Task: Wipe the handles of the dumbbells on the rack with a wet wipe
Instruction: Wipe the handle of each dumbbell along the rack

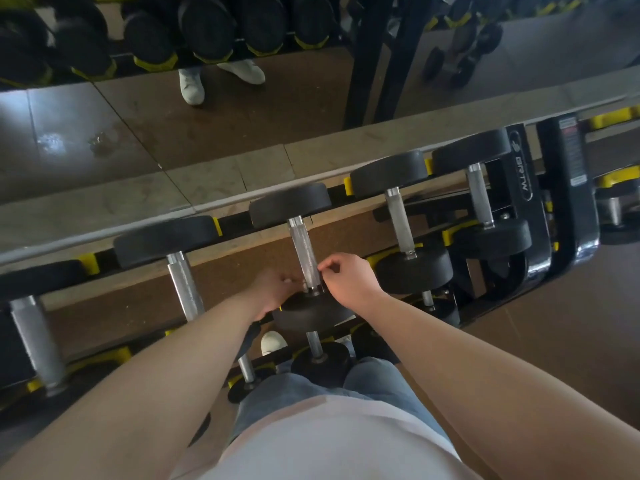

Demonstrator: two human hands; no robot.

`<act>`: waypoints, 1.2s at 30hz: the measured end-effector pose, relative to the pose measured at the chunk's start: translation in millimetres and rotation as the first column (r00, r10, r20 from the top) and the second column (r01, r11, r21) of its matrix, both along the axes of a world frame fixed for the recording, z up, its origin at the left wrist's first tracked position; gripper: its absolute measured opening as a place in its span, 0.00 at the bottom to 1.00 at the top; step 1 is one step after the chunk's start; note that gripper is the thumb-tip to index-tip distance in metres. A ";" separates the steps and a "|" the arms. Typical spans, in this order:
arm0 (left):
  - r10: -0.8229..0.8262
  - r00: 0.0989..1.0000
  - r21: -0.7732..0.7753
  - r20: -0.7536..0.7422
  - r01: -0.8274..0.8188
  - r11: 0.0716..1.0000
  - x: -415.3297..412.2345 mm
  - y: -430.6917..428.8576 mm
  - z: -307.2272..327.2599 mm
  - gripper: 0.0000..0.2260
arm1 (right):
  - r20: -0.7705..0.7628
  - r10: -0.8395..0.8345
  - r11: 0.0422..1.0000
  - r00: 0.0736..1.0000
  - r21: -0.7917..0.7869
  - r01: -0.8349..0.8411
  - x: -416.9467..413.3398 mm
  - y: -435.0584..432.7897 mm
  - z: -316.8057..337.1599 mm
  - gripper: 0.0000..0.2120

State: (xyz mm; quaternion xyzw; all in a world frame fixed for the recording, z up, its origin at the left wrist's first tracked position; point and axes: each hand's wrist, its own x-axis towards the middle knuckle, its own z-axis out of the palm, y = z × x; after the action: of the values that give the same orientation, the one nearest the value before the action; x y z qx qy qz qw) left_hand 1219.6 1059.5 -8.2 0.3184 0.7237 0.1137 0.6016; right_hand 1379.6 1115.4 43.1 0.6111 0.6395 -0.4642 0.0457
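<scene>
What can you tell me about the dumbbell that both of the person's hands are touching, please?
The dumbbell lies across the top tier of the black rack, pointing away from the person. Its handle is a silver, knurled-looking metal bar with a smooth collar at each end, capped by two thick, matt black round heads. The left hand touches the handle's near end. The right hand pinches at its right side with curled fingers. No wipe can be made out.

Top tier: five dumbbells [304,251]; two hands [349,278]; one rack [568,188].
</scene>
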 end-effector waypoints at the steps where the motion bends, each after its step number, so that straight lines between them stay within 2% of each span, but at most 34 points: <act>1: -0.032 0.999 -0.015 0.000 0.032 0.999 -0.4 -1.0 -2.5 0.09 | 0.005 0.004 1.000 1.000 -0.005 -0.004 -0.3 0.6 0.2 0.10; 2: -0.007 1.000 -0.014 0.020 0.007 1.000 -2.2 1.4 -2.7 0.08 | 0.007 0.010 1.000 1.000 -0.013 -0.009 -0.3 1.4 0.8 0.10; 4: 0.234 0.966 0.026 0.108 -0.238 0.971 -8.7 15.1 -1.4 0.06 | 0.002 0.011 0.999 1.000 -0.042 -0.011 -0.3 3.5 2.8 0.10; 6: 0.475 0.861 0.083 0.180 -0.494 0.865 -18.7 32.8 0.6 0.09 | 0.000 0.007 0.998 1.000 -0.058 -0.007 0.2 5.1 3.9 0.09; 7: 0.508 0.841 0.112 0.186 -0.532 0.840 -22.5 37.6 0.6 0.11 | 0.004 0.011 0.998 1.000 -0.059 -0.011 0.5 5.3 4.4 0.09; 10: 0.401 0.900 0.095 0.172 -0.420 0.903 -24.7 33.7 -6.1 0.15 | -0.002 0.022 0.998 1.000 -0.058 -0.022 1.2 4.0 5.3 0.09; 12: 0.202 0.966 0.022 0.160 -0.208 0.978 -19.5 20.1 -13.4 0.14 | -0.012 0.021 0.998 1.000 -0.063 -0.022 1.4 3.2 6.9 0.09; 14: -0.015 0.992 -0.009 0.128 0.017 1.000 -16.3 13.3 -19.0 0.11 | -0.004 0.027 0.997 1.000 -0.074 -0.027 0.6 3.5 8.9 0.09; 15: -0.046 0.991 -0.016 0.124 0.048 0.999 -17.0 15.3 -20.0 0.10 | 0.001 0.032 0.996 1.000 -0.078 -0.031 0.1 3.8 9.6 0.09; 16: -0.037 0.992 -0.013 0.121 0.038 0.999 -19.6 19.7 -19.7 0.10 | 0.002 0.032 0.996 1.000 -0.081 -0.031 -0.4 4.0 10.1 0.09; 17: 0.057 0.989 0.000 0.135 -0.058 0.998 -23.0 26.1 -18.4 0.11 | -0.001 0.027 0.996 1.000 -0.082 -0.027 -0.5 4.0 10.7 0.09; 19: 0.342 0.916 0.033 0.211 -0.356 0.934 -32.3 42.0 -18.3 0.12 | -0.013 0.014 0.996 1.000 -0.084 -0.015 -0.4 3.8 11.2 0.10; 20: 0.414 0.873 0.051 0.260 -0.440 0.897 -35.2 48.4 -17.9 0.12 | -0.017 0.010 0.996 1.000 -0.085 -0.011 -0.1 3.6 10.5 0.10; 22: 0.430 0.859 0.054 0.278 -0.461 0.886 -34.8 50.5 -20.1 0.13 | -0.017 0.008 0.996 1.000 -0.086 -0.010 0.2 2.6 8.8 0.10; 24: 0.327 0.922 -0.007 0.207 -0.332 0.943 -29.4 41.1 -22.6 0.12 | -0.019 -0.004 0.996 1.000 -0.084 0.002 0.4 2.1 7.0 0.09; 26: 0.042 0.988 -0.081 0.147 -0.030 0.996 -22.6 28.7 -24.4 0.11 | -0.016 -0.018 0.996 1.000 -0.082 0.017 0.2 2.6 5.7 0.09; 27: -0.069 0.988 -0.092 0.142 0.082 0.992 -21.8 26.1 -27.5 0.12 | -0.013 -0.024 0.996 1.000 -0.081 0.022 0.1 2.8 5.4 0.09; 28: -0.105 0.984 -0.094 0.144 0.119 0.988 -22.4 27.5 -30.5 0.11 | -0.011 -0.027 0.996 1.000 -0.081 0.026 0.1 3.0 4.8 0.09; 30: -0.003 0.983 -0.061 0.185 0.014 0.998 -26.0 36.1 -35.1 0.09 | -0.007 -0.019 0.996 1.000 -0.084 0.018 -0.1 2.8 4.5 0.09; 33: 0.344 0.881 -0.013 0.326 -0.360 0.933 -31.6 51.3 -46.7 0.10 | -0.013 -0.020 0.996 1.000 -0.086 0.019 -0.2 2.1 4.3 0.09; 34: 0.397 0.841 -0.020 0.367 -0.420 0.907 -31.5 51.9 -50.6 0.10 | -0.012 -0.019 0.996 1.000 -0.085 0.018 -0.2 1.7 4.3 0.10; 36: 0.399 0.824 -0.060 0.402 -0.411 0.909 -28.8 44.9 -53.1 0.10 | -0.008 -0.020 0.997 1.000 -0.081 0.020 0.1 1.4 3.7 0.10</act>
State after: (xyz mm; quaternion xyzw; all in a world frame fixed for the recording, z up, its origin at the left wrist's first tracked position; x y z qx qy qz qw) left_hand 1190.8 1104.4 -61.3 0.1358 0.6322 0.3130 0.6957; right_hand 1379.7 1116.8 46.9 0.6130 0.6142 -0.4930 0.0630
